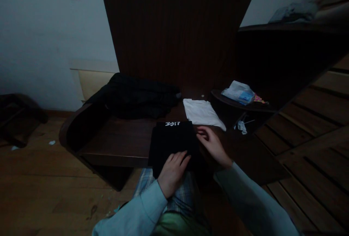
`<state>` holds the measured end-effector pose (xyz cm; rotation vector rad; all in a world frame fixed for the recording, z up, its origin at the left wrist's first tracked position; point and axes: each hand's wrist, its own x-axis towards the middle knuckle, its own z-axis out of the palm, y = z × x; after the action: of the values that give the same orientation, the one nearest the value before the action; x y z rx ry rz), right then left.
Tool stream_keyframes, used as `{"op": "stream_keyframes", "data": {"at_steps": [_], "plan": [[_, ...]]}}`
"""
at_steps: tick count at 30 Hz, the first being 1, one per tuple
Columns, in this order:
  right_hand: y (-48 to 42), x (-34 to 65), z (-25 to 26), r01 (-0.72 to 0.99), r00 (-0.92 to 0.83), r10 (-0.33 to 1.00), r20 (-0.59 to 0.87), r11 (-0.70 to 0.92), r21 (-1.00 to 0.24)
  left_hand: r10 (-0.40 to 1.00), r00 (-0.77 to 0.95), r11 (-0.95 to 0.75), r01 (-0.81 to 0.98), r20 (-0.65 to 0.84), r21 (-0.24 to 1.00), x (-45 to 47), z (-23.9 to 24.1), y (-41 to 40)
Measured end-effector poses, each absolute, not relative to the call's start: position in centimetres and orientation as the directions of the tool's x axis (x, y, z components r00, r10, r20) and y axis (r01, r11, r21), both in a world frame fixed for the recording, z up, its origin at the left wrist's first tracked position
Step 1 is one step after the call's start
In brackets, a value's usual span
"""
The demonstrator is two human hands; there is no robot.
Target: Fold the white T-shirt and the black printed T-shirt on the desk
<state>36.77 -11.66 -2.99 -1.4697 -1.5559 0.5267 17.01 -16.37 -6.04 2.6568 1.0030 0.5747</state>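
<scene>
A folded black garment (170, 141) with white lettering lies at the near edge of a dark wooden table (120, 141). My left hand (172, 172) rests flat on its near edge, fingers stretched out. My right hand (213, 144) touches the garment's right side, fingers curled a little at the fabric's edge. Just beyond lies a folded white garment (201, 113). A heap of dark clothes (136, 96) sits at the table's back left.
A small round shelf (231, 102) to the right carries a plastic packet (240, 92). A dark wardrobe (177, 28) stands behind the table. Wooden slats (313, 134) run along the right. Wooden floor (40, 181) lies to the left.
</scene>
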Motion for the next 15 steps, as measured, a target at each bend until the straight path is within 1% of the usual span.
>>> {"op": "stream_keyframes", "data": {"at_steps": [2,4,6,9,11,13,14,15], "plan": [[-9.1,35.6,-2.2,0.641,0.005,0.913,0.409,0.311,-0.702,0.680,0.689,-0.732,0.621,0.250,0.279,17.6,-6.9,-15.5],[-6.4,34.5,-1.7,0.692,-0.108,0.898,0.426,0.375,-0.617,0.675,0.692,-0.737,0.619,0.256,0.270,17.4,-7.2,-14.9],[-4.0,33.8,-1.5,0.702,-0.235,0.912,0.337,0.399,-0.591,0.660,0.704,-0.748,0.585,0.263,0.313,16.5,-7.0,-14.7],[-2.1,33.6,-1.4,0.716,-0.368,0.922,0.119,0.363,-0.596,0.642,0.725,-0.746,0.518,0.249,0.418,14.4,-6.1,-14.4],[-2.5,33.8,-1.5,0.761,-0.362,0.932,0.024,0.310,-0.570,0.624,0.743,-0.742,0.468,0.242,0.480,12.5,-5.5,-13.8],[-4.1,34.1,-1.7,0.809,-0.306,0.952,0.001,0.261,-0.527,0.651,0.707,-0.724,0.469,0.276,0.505,10.3,-4.9,-12.9],[-5.4,34.3,-1.8,0.827,-0.275,0.962,0.006,0.239,-0.509,0.702,0.633,-0.695,0.512,0.325,0.504,9.1,-4.7,-12.5],[-6.8,34.5,-1.8,0.838,-0.245,0.969,0.016,0.221,-0.498,0.767,0.514,-0.640,0.572,0.384,0.513,7.9,-4.6,-12.1]]}}
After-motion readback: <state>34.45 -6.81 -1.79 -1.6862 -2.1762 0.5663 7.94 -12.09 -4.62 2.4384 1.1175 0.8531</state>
